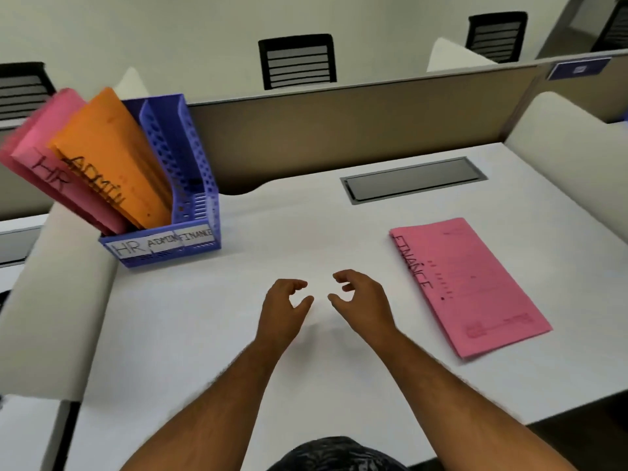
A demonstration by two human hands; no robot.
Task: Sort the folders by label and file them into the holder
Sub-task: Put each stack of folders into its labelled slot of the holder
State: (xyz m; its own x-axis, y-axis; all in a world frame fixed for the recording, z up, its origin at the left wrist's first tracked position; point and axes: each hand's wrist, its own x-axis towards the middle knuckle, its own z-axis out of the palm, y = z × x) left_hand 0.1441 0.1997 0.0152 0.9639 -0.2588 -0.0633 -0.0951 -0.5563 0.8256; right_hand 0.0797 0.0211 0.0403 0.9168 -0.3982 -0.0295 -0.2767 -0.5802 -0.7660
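A blue plastic holder [190,185] stands at the desk's left, with three slots labelled HR, ADMIN and FINANCE. A pink folder marked HR [51,154] leans in the left slot. An orange folder marked ADMIN [112,158] leans in the middle slot. The right slot shows nothing inside. A pink folder marked FINANCE [472,287] lies flat on the desk at the right. My left hand [283,307] and my right hand [362,299] hover over the desk's middle, fingers curled and apart, holding nothing.
The white desk [210,334] has a grey cable hatch [413,178] at the back. A tan partition [339,130] runs behind it, with white side dividers left and right. Black chairs [297,61] stand beyond the partition.
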